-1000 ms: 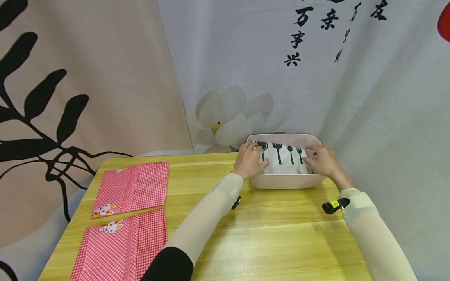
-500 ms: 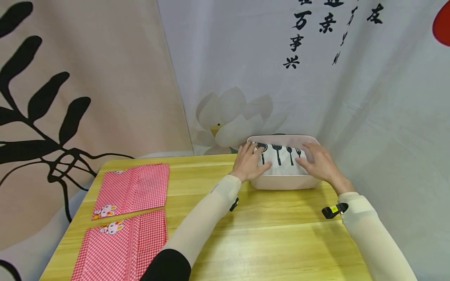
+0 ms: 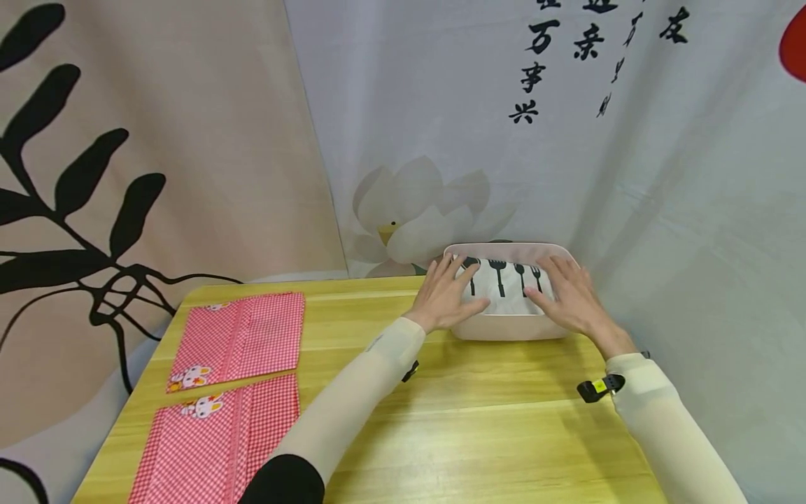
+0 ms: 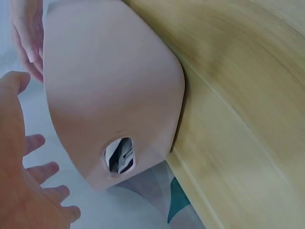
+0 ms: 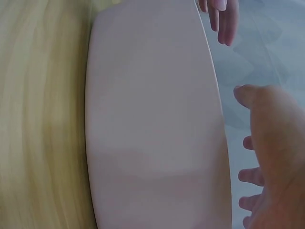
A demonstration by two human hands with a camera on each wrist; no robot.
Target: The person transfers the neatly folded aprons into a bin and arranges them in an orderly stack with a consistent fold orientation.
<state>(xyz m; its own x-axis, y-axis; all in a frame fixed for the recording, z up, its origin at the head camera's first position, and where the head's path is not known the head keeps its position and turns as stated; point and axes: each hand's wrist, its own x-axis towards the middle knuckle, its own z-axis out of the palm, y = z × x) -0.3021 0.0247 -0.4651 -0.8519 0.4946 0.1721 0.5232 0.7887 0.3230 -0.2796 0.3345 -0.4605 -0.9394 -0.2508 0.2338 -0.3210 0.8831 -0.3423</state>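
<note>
A pale pink plastic bin (image 3: 510, 327) stands at the table's back right. Inside it lies a white cloth (image 3: 504, 301) printed with dark forks and spoons. Over the bin's left end is my left hand (image 3: 442, 297), fingers spread; the right hand (image 3: 571, 294) is likewise spread over the right end. Both wrist views show these hands, left (image 4: 28, 186) and right (image 5: 276, 152), raised above the rim and holding nothing. Through an oval handle hole (image 4: 119, 156) in the bin's side, some of the cloth shows. The bin's floor is hidden.
Two red-and-white checked cloths (image 3: 242, 332) with rabbit prints lie flat at the left of the wooden table (image 3: 504, 420), one nearer (image 3: 220, 448) than the other. Printed curtains (image 3: 403, 126) hang directly behind the table and bin.
Both hands have let go of the white cloth, straightened their fingers and drawn up slightly towards me. The cloth stays in the bin.
</note>
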